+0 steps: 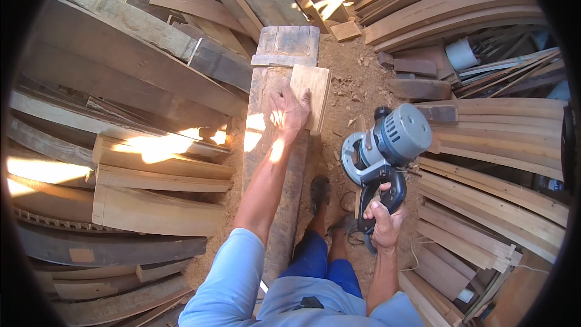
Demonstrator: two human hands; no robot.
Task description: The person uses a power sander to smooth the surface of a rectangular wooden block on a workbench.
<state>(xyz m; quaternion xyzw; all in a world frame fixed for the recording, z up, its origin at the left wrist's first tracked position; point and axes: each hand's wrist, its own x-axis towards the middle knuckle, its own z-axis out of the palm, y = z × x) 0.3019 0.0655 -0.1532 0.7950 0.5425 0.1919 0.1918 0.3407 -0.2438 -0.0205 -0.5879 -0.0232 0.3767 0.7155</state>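
My right hand [384,221] is wrapped round the black handle of a grey-blue router [407,133], held up over the sawdust-covered ground to the right of the bench. The router's round base faces left. My left hand [289,109] rests on the worn wooden bench [275,194], fingers spread, with the thumb against a light wooden board [313,88]. That board lies along the bench's right edge, just below a crosspiece [283,60] fixed across the bench top. Part of the board's left side is hidden under my hand.
Sawdust and shavings [348,72] cover the ground right of the bench. Stacked planks [139,79] crowd the left side, and curved timber [460,9] and more boards [493,188] fill the right. A white bucket-like container [462,54] lies among offcuts. My feet stand beside the bench.
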